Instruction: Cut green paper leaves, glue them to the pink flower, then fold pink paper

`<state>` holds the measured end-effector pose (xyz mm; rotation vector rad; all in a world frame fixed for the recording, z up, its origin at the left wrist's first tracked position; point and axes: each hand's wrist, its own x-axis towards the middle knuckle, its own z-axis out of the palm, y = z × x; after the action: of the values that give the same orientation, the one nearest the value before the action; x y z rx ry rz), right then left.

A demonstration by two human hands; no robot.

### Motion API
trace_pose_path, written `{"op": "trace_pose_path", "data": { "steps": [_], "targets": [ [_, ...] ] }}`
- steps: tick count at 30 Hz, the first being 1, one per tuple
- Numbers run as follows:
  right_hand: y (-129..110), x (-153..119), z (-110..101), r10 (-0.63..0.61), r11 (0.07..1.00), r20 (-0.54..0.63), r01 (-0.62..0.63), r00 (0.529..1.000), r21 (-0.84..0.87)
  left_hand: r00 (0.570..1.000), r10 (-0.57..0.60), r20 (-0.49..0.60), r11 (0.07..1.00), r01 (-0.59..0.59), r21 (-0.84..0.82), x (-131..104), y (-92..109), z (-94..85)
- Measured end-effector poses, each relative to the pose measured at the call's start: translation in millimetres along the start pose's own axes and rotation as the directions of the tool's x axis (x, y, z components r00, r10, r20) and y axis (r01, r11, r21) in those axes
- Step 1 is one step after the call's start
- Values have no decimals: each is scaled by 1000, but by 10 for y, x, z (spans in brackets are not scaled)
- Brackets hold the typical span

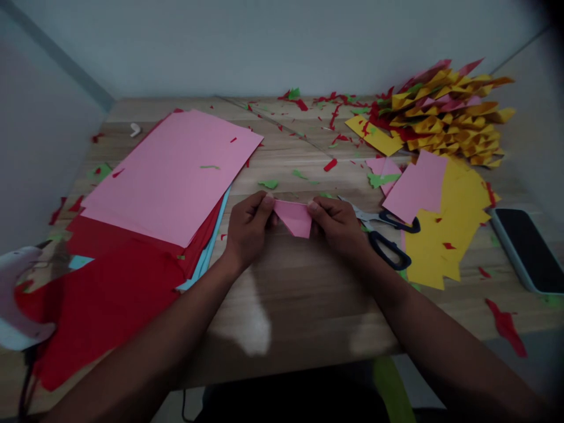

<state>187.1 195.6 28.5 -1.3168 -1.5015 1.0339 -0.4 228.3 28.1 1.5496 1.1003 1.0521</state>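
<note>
A small folded piece of pink paper (294, 218) is stretched between my two hands over the middle of the table. My left hand (250, 226) pinches its upper left corner between thumb and fingers. On the other side my right hand (337, 223) pinches the upper right corner. One slanted edge runs down the paper's lower left side. Just right of my right hand lie scissors with dark handles (390, 249), their blades partly open and the tips near my knuckles.
Large pink sheets (176, 176) top a stack at left, beside red paper (110, 299) and a white device (17, 299). Yellow sheets (458, 235), pink pieces (418, 185), a folded yellow paper pile (453, 117) and a phone (529, 249) are at right. Scraps are scattered about.
</note>
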Motion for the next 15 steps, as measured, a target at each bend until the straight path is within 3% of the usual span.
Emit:
{"op": "trace_pose_path", "data": {
  "steps": [5, 7, 11, 15],
  "targets": [
    [40, 19, 0, 1, 1000, -88, -1, 996, 1, 997, -16, 82, 1000, 16, -4, 3, 16, -4],
    [35, 20, -6, -1, 1000, -50, 2, 999, 22, 999, -13, 35, 1000, 13, 3, -10, 25, 7],
    [14, 3, -14, -8, 1000, 148, 9, 989, -3, 999, -1, -38, 1000, 1, 8, -22, 37, 24],
    [19, -13, -2, -54, 996, 121, 61, 991, -58, 1000, -17, 20, 999, 17, -29, -8, 11, 23]
  ]
}}
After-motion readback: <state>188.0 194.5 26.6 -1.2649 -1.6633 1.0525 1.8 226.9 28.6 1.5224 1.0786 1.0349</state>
